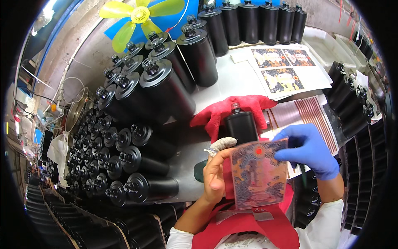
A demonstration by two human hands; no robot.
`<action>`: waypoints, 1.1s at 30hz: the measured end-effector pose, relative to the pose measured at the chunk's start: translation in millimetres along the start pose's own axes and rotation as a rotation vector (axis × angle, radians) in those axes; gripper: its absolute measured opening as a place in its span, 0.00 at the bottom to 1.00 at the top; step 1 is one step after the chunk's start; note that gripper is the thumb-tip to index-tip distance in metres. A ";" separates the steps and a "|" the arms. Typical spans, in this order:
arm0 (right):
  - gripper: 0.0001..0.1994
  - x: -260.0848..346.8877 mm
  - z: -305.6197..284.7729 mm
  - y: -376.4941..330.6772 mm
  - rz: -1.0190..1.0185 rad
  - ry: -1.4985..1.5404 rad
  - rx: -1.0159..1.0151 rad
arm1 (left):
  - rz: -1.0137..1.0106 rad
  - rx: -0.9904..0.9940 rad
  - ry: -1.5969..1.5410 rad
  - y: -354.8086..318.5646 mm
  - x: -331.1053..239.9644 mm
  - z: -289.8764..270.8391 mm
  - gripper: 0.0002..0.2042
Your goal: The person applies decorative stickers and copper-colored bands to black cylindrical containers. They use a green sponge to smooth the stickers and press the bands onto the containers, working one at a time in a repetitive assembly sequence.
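Observation:
My left hand (215, 172), bare with a white cloth wrap on one finger, grips the left edge of a patterned label sheet (259, 174) with a red dot. My right hand (309, 149), in a blue glove, pinches the sheet's upper right corner. The sheet is held just in front of a black bottle (241, 124) that lies on a red cloth (244, 106) on the white table (232, 79), neck pointing away from me.
Many black bottles (166, 87) stand and lie stacked at the left, more in a row at the back (257, 20) and at the right (352, 103). Printed label sheets (286, 70) and striped backing sheets (306, 112) lie on the table. A yellow fan (141, 14) sits behind.

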State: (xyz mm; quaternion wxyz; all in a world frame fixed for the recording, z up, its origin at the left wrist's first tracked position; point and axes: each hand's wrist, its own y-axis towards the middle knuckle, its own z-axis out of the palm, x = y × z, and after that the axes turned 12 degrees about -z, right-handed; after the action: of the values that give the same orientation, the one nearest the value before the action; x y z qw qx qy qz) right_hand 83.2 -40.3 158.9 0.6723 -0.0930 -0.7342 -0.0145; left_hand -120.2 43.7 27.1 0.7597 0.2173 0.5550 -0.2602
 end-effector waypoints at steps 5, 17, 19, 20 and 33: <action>0.13 -45.5 2.6 38.5 0.029 0.011 -0.033 | -0.073 -0.149 -0.034 19.4 5.5 -5.7 0.22; 0.07 -75.4 0.9 76.2 0.087 0.119 -0.108 | -0.117 -0.354 -0.089 54.8 14.3 -10.7 0.03; 0.07 -76.7 1.4 81.0 0.086 0.124 -0.127 | -0.128 -0.362 -0.091 58.6 13.6 -11.5 0.03; 0.07 -77.1 1.2 83.1 0.091 0.122 -0.124 | -0.137 -0.367 -0.089 59.9 12.3 -11.3 0.03; 0.07 -79.6 -0.8 95.6 0.114 0.132 -0.120 | -0.161 -0.384 -0.127 68.6 15.5 -14.9 0.02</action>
State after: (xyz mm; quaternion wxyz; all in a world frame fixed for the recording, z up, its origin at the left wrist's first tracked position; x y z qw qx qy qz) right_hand 105.1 44.3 70.3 0.7120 -0.1737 -0.6798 -0.0262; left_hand -83.6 103.4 10.7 0.7971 0.0066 0.5612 -0.2228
